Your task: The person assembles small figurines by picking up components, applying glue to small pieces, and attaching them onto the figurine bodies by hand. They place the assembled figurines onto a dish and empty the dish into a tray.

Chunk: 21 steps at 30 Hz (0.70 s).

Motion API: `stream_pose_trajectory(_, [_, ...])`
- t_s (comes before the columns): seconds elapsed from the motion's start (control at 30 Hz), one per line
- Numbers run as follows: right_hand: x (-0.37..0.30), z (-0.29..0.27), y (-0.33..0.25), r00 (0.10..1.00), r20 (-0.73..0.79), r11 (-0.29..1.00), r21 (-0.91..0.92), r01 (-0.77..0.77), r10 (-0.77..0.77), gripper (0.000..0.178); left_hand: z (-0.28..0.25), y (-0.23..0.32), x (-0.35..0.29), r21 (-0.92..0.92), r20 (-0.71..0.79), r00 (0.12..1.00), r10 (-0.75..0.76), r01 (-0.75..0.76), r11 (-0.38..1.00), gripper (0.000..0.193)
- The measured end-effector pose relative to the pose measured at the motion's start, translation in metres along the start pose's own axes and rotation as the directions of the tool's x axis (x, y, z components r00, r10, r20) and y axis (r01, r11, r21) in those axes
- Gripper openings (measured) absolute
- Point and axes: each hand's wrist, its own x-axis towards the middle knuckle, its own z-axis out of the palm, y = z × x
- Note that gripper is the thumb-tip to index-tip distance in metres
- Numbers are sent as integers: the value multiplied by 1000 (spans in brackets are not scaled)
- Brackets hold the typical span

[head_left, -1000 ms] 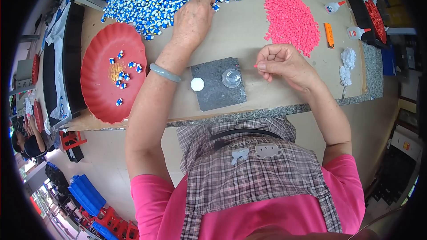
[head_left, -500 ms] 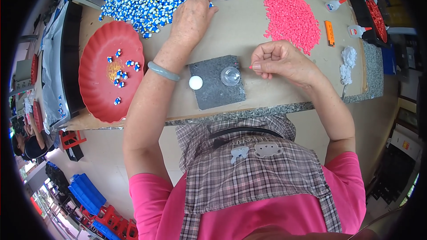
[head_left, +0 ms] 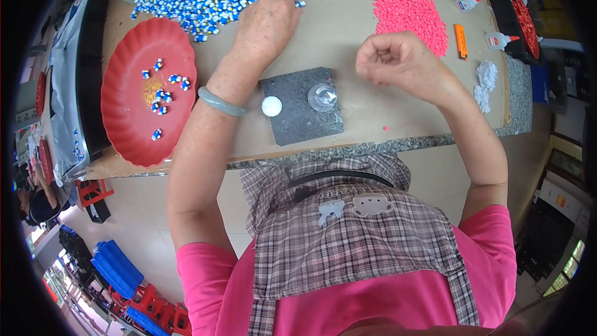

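Note:
My left hand [head_left: 266, 28], with a pale bangle on its wrist, reaches to the near edge of a heap of small blue-and-white figures [head_left: 205, 0]. Its fingers are curled, and one small blue-and-white figure [head_left: 300, 4] shows at their tips. My right hand [head_left: 398, 65] hovers just short of the pile of pink pieces [head_left: 407, 12], thumb and fingers pinched together; anything between them is too small to make out. Below it a single pink piece [head_left: 385, 128] lies on the table. Between my hands a dark square mat [head_left: 301, 127] bears a white disc [head_left: 272, 106] and a small clear cup [head_left: 323, 97].
A red scalloped tray [head_left: 127, 130] with several blue-and-white figures stands at the left. On the right are two glue bottles [head_left: 465, 4] with red tips, an orange box cutter [head_left: 460, 42] and crumpled white tissue [head_left: 487, 78]. A speckled stone edge [head_left: 423, 144] borders the table.
The pink piece that was at my right fingertips is gone from there, and one now lies on the table. My right hand has risen toward the pink pile. My left hand has shifted slightly.

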Motion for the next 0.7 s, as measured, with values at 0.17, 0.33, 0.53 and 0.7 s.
stream_pose_trajectory(0.17, [-21,-6,26,954,-195,905,-403,134,-228,8,7,-10,7,-38,-31,999,-5,4,999,21])
stream_pose_trajectory(0.33, [-48,-16,57,928,-322,942,-327,78,-189,9,-12,-15,7,-333,-55,995,-88,65,941,25])
stream_pose_trajectory(0.53, [-91,-21,74,928,-261,910,-385,154,-267,7,-42,8,-16,-900,312,924,-222,362,242,16])
stream_pose_trajectory(0.7, [-130,12,85,927,-248,872,-469,139,-281,8,-72,26,-44,-930,246,941,-232,296,218,16])
